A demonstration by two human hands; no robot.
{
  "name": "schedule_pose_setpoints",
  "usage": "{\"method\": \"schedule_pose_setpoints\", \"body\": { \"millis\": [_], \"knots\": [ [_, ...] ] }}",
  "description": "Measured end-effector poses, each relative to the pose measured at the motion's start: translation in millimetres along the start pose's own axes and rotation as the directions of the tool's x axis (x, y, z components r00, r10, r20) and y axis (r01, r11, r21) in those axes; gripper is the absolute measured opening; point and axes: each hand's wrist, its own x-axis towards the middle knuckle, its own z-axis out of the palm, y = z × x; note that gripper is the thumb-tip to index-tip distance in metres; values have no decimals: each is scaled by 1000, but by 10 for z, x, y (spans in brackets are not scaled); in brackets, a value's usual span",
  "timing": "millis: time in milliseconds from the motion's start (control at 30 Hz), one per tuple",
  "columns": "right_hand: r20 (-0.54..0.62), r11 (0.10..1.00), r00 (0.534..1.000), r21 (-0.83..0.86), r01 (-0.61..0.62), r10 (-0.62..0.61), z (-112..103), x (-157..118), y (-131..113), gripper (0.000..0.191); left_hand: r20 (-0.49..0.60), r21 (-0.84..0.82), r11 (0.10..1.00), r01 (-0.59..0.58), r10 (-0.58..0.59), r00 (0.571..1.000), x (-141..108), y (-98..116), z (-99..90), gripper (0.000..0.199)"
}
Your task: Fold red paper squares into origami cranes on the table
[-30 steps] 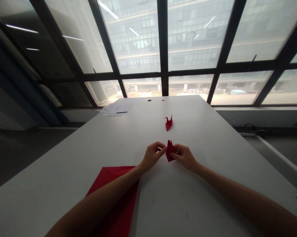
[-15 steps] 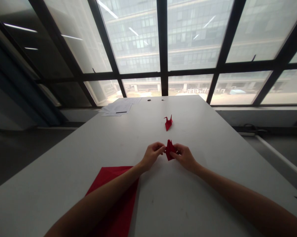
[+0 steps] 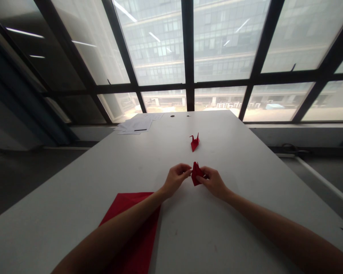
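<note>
A small folded red paper piece (image 3: 196, 176) is pinched between the thumb and fingers of my right hand (image 3: 214, 182), above the white table (image 3: 231, 152). On its left side, my left hand (image 3: 175, 179) has its fingers curled together at the paper's edge, gripping a small part of it. Farther back, a finished-looking red paper crane (image 3: 194, 143) rests on the table. Under my left forearm lies a large red sheet (image 3: 131, 205), partly hidden by the arm.
White papers (image 3: 137, 122) with a dark pen (image 3: 140, 130) on them lie at the table's far left. Two small dark round spots sit near the far edge. Tall windows with black frames (image 3: 189, 57) stand behind the table.
My left fingers have shifted very slightly at the paper's left edge. Otherwise the hands, folded paper and crane look the same.
</note>
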Motion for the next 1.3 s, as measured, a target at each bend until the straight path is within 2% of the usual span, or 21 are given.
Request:
{"method": "schedule_pose_setpoints", "body": {
  "millis": [133, 333, 500, 700, 833, 1067, 1300],
  "knots": [
    [-1, 1000, 1000, 15, -3, 3, -3, 1, 2, 17, -17, 20, 1000, 8, -8, 1000, 5, 20, -1, 29],
    [7, 1000, 1000, 14, -1, 1, -2, 1, -6, 17, 54, 63, 996, 61, -65, 996, -18, 27, -7, 31],
    [23, 1000, 1000, 19, -2, 1, 13, -4, -1, 18, 45, 56, 997, 49, -52, 998, -22, -11, -15, 32],
    [25, 994, 998, 93, -57, 55, 21, 13, 8, 22, 66, 43, 996, 80, -83, 994, -18, 8, 13, 38],
    [22, 987, 997, 143, -70, 68, 17, 17, 8, 24, 101, 70, 993, 99, -106, 989, -34, 28, 22, 35],
    [110, 980, 991, 176, -90, 72, -5, 15, -28, 29, 50, 43, 997, 71, -73, 996, -38, -19, 7, 32],
    [54, 977, 990, 164, -139, 132, -2, 37, -33, 28, 24, 64, 995, 74, -76, 997, -43, -12, 7, 34]
  ]
}}
